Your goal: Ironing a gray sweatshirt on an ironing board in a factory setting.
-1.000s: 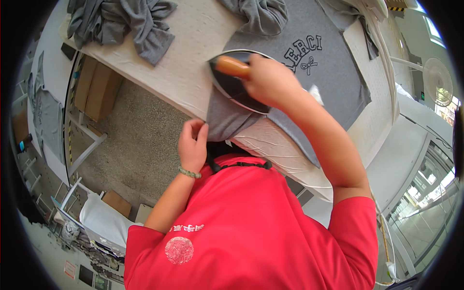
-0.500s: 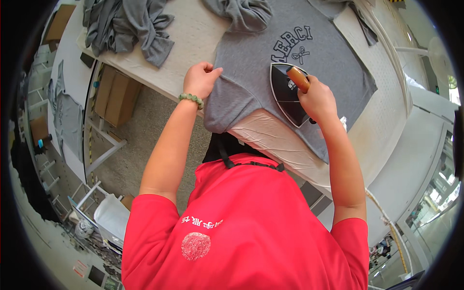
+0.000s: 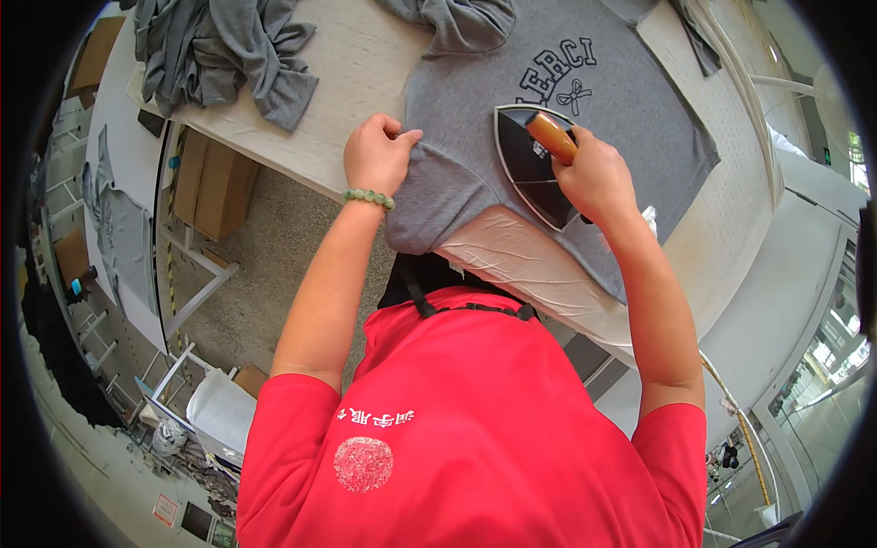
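A grey garment (image 3: 639, 137) with dark lettering and a bow motif lies spread on the pale padded ironing table (image 3: 365, 55). Closed around the wooden handle of an iron (image 3: 523, 164), my right hand (image 3: 594, 178) holds the black soleplate body flat on the garment, just below the lettering. My left hand (image 3: 377, 155), with a green bead bracelet at the wrist, pinches the garment's edge at its left side, near the sleeve. That sleeve drapes over the table's near edge.
A heap of grey garments (image 3: 219, 55) lies at the table's far left. Under that side stands a cardboard box (image 3: 215, 187). Further left, another grey garment (image 3: 126, 224) rests on a white table. A cord (image 3: 751, 429) hangs at the right.
My right hand has slid the iron slightly left and away from me over the garment. My left hand keeps its pinch on the edge. The whole view has shifted slightly.
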The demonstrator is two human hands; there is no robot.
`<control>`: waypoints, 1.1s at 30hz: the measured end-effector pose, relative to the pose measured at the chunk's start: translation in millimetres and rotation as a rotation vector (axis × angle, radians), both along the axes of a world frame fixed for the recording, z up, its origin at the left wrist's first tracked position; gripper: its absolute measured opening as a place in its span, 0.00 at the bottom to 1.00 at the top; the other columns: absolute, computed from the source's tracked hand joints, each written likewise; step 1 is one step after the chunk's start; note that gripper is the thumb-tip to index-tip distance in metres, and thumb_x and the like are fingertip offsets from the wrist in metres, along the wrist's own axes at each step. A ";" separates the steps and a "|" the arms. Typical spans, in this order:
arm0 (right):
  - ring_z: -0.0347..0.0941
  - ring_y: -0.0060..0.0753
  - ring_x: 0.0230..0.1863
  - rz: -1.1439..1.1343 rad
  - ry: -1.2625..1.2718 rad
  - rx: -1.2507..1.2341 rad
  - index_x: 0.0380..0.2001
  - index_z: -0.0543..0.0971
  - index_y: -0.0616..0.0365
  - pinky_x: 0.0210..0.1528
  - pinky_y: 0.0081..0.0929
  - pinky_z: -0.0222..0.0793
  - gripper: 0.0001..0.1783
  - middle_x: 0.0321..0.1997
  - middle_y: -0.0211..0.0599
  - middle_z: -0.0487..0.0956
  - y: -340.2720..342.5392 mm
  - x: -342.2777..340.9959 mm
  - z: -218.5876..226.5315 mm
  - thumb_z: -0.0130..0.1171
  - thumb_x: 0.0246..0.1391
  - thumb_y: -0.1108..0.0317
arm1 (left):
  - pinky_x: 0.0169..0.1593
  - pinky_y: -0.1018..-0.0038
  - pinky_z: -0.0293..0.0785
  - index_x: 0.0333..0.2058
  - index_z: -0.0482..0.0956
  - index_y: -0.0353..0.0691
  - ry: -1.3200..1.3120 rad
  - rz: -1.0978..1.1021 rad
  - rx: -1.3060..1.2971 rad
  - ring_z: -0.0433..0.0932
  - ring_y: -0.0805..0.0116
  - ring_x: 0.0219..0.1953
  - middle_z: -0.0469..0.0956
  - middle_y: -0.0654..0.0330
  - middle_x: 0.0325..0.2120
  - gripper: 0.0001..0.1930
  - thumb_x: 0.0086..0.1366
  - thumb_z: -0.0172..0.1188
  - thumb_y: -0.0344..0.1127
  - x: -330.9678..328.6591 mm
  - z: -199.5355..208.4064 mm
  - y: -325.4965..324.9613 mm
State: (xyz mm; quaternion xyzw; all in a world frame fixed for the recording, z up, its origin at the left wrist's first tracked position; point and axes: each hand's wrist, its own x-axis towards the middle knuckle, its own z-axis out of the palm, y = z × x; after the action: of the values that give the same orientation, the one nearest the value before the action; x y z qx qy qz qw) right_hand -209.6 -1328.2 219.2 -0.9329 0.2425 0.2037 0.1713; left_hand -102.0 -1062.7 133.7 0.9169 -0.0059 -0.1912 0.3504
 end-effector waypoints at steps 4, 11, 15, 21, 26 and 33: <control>0.82 0.62 0.47 0.126 -0.008 0.079 0.49 0.80 0.60 0.50 0.51 0.76 0.20 0.43 0.59 0.85 27.0 40.4 -2.6 0.62 0.58 0.60 | 0.41 0.63 0.79 0.41 0.83 0.35 -0.181 0.063 -0.079 0.84 0.55 0.33 0.86 0.52 0.30 0.14 0.65 0.69 0.41 -17.3 -15.3 12.5; 0.83 0.61 0.45 0.401 0.008 0.192 0.43 0.82 0.65 0.49 0.51 0.78 0.19 0.39 0.59 0.85 82.0 116.0 0.8 0.62 0.58 0.59 | 0.43 0.69 0.78 0.50 0.78 0.35 0.231 0.221 -0.278 0.82 0.67 0.35 0.84 0.57 0.32 0.18 0.70 0.67 0.40 -118.4 -4.4 79.6; 0.83 0.61 0.43 0.643 0.055 0.253 0.39 0.84 0.66 0.46 0.50 0.79 0.18 0.39 0.57 0.86 98.7 126.3 -0.8 0.62 0.58 0.59 | 0.45 0.74 0.76 0.47 0.78 0.34 0.269 0.157 -0.300 0.80 0.71 0.39 0.82 0.59 0.35 0.15 0.70 0.67 0.39 -168.4 -35.8 92.5; 0.83 0.62 0.43 0.337 0.064 0.226 0.40 0.83 0.65 0.46 0.51 0.79 0.20 0.39 0.56 0.86 70.5 83.1 7.6 0.63 0.60 0.56 | 0.43 0.77 0.72 0.43 0.78 0.35 0.260 0.363 -0.561 0.73 0.78 0.39 0.78 0.67 0.34 0.12 0.74 0.65 0.39 -169.7 -24.9 100.9; 0.81 0.64 0.43 0.276 0.120 0.127 0.47 0.77 0.62 0.46 0.53 0.76 0.21 0.38 0.55 0.85 18.4 -40.2 3.3 0.63 0.62 0.55 | 0.43 0.77 0.71 0.39 0.79 0.35 -0.016 0.213 -0.294 0.71 0.78 0.35 0.78 0.67 0.31 0.13 0.74 0.64 0.41 -119.5 -10.6 109.9; 0.82 0.63 0.39 0.009 0.206 0.044 0.52 0.74 0.57 0.42 0.55 0.77 0.21 0.35 0.54 0.84 -55.6 -252.8 13.8 0.65 0.59 0.60 | 0.59 0.64 0.73 0.53 0.82 0.39 -0.657 -0.189 0.077 0.80 0.57 0.53 0.82 0.52 0.49 0.14 0.72 0.64 0.37 -92.0 2.2 60.7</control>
State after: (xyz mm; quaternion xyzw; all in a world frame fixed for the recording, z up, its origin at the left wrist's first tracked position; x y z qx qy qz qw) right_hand -462.4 -1383.7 233.1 -0.9041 0.2502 0.3044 0.1650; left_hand -194.0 -1002.0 135.9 0.9374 -0.1960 0.0829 0.2758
